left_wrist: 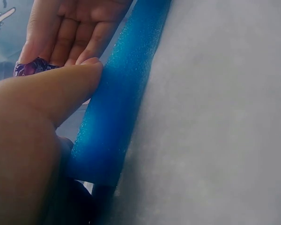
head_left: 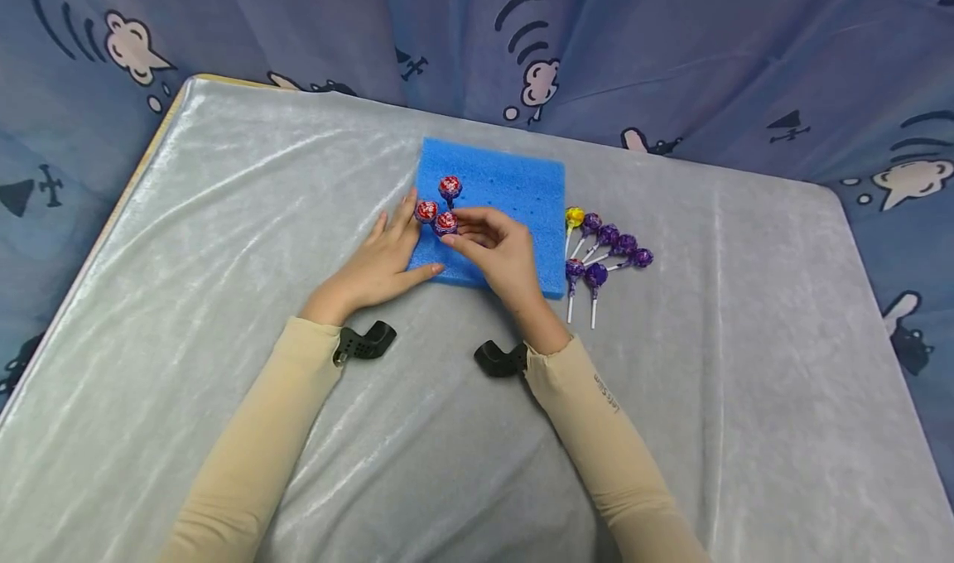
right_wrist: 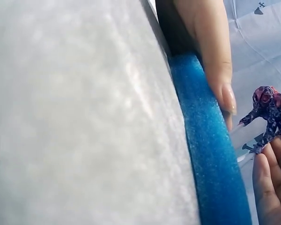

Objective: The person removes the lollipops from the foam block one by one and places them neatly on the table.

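A blue foam block (head_left: 522, 215) with small holes in its top lies on the cloth-covered table. My left hand (head_left: 380, 261) rests along the block's left side, its fingers extended and its thumb at the near edge. Between thumb and fingers, my right hand (head_left: 499, 252) pinches a red-and-purple wrapped lollipop (head_left: 445, 223) over the block's left part. Two more red-topped lollipops stand close by, one farther back (head_left: 450, 187) and one at the left edge (head_left: 426, 211). In the right wrist view, white sticks show below the purple wrappers (right_wrist: 267, 110); where the pinched lollipop's stick ends is hidden.
Right of the block lie several loose lollipops, including a yellow one (head_left: 575, 217), purple ones (head_left: 624, 244) and, nearer, a dark purple one (head_left: 596, 275). Grey velvety cloth (head_left: 745, 339) covers the table. A patterned blue curtain (head_left: 462, 41) hangs behind it.
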A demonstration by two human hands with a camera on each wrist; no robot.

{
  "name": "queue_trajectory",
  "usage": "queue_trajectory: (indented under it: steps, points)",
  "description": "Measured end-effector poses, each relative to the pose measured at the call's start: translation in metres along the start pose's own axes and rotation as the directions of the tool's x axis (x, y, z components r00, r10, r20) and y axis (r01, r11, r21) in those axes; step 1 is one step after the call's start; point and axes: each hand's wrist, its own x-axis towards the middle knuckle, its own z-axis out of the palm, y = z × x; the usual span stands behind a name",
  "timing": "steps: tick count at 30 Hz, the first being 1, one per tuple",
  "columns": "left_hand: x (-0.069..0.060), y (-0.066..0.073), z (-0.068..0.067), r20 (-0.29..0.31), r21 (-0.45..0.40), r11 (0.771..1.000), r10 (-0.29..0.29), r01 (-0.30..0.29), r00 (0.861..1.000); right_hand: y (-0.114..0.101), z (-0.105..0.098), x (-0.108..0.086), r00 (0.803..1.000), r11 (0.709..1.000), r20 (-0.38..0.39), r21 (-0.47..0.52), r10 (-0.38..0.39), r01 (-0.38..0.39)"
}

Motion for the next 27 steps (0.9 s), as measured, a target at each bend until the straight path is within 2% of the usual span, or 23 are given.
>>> queue_trajectory:
  steps: [15, 27]
  points:
    - [0.0, 0.0006, -0.0016, -0.001, 0.003, 1.0, 0.008, -0.008, 1.0, -0.001, -0.0017, -0.0003, 1.0, 0.998, -0.029, 0.069, -0.012, 0.014]
    - [0.0002, 0.0007, -0.0003, -0.007, -0.008, 1.0, 0.01, -0.01, 1.0, -0.0011, -0.0063, -0.0026, 0.993, 0.987, -0.116, 0.164, 0.026, -0.007]
